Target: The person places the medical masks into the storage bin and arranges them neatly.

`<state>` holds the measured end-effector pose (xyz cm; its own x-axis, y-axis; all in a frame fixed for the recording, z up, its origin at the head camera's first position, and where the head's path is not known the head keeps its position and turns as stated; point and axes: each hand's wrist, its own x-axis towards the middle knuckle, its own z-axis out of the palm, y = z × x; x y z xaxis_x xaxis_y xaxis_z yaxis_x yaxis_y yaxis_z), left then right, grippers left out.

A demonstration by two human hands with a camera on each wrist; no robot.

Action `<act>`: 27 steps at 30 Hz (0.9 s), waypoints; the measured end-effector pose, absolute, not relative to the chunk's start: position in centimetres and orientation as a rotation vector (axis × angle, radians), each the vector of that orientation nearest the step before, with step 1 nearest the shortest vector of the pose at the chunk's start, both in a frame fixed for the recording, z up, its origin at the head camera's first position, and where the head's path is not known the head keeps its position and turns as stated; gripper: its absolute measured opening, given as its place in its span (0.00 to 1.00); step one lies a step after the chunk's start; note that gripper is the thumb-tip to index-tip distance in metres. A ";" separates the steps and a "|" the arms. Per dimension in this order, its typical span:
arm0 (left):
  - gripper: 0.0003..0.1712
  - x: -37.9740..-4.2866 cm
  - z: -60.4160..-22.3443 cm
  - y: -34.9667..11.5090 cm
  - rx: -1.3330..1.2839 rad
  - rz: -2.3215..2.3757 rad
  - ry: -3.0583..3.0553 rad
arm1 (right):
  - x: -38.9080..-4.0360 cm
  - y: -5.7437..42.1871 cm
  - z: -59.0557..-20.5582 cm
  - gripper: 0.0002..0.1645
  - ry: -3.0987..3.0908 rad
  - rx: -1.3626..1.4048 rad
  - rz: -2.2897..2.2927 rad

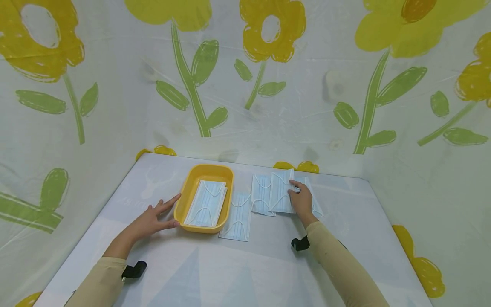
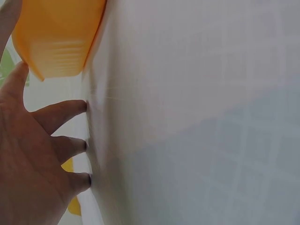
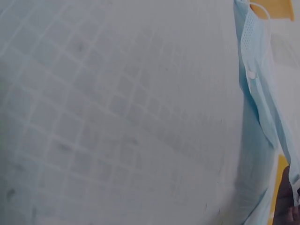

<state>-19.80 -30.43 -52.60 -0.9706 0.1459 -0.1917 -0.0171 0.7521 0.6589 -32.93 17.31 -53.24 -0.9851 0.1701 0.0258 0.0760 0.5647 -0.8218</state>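
Observation:
My right hand [image 1: 301, 200] pinches the right edge of a light blue face mask [image 1: 281, 192]. In the right wrist view this mask hangs above the tabletop, and only a bit of the hand shows at the lower right. Another face mask [image 1: 261, 207] lies to its left, partly overlapped, and one more mask [image 1: 317, 209] is partly hidden beneath my right hand. A yellow tray [image 1: 201, 230] holds stacked masks [image 1: 207, 204]. Fingers spread, my left hand [image 1: 147, 224] touches the tray's left side. Beside the tray's right side lies a mask [image 1: 238, 219].
The pale patterned table [image 1: 268, 273] meets a flower-printed cloth wall [image 1: 299, 128] at the back and sides. A black wrist device [image 1: 135, 269] sits by the left sleeve and another black device [image 1: 300, 244] by the right.

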 end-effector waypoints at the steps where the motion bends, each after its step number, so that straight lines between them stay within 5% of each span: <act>1: 0.56 -19.8 -52.6 -30.4 0.103 1.026 2.720 | -32.9 17.3 -53.2 0.24 -2.686 -0.217 1.406; 27: 0.56 -19.7 -52.4 -30.3 0.080 1.011 2.711 | -32.5 17.2 -53.6 0.24 -2.643 -0.224 1.490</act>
